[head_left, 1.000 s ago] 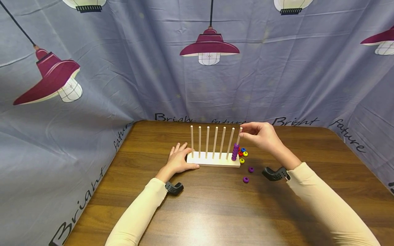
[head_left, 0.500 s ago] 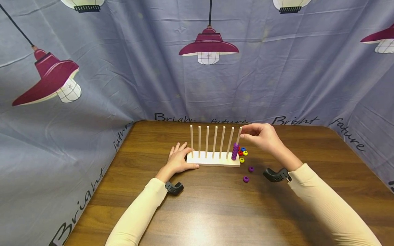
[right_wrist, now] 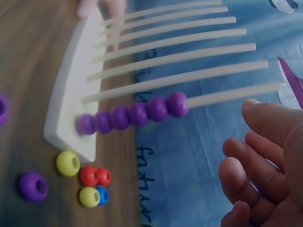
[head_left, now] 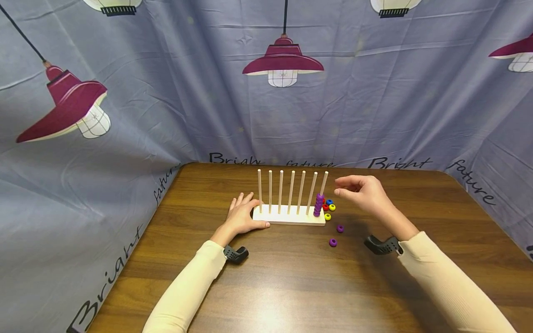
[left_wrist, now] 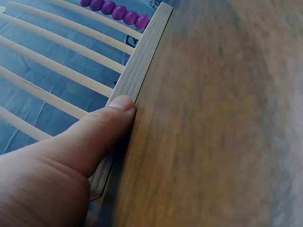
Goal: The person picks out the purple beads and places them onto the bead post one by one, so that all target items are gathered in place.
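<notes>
A pale wooden stand [head_left: 287,219] with a row of several upright pegs rests on the table. On its rightmost peg is a stack of purple beads [head_left: 318,206], reaching about halfway up in the right wrist view. My left hand [head_left: 239,218] holds the stand's left end, thumb [left_wrist: 124,103] against the front edge and fingers spread behind. My right hand [head_left: 363,193] hovers just right of the beaded peg's top, apart from it. Its fingers are loosely bent with nothing between them, as the right wrist view shows.
Loose beads lie by the stand's right end: a yellow bead [head_left: 327,217], a second yellow bead [head_left: 331,207], red beads [right_wrist: 89,175] and a blue bead [head_left: 329,202]. Closer in are two purple beads [head_left: 332,242] on the wooden table [head_left: 266,282]. A printed curtain [head_left: 200,92] hangs behind.
My right hand has drawn away from the top of the rightmost peg, to the right and slightly down. The left hand and the stand stay put.
</notes>
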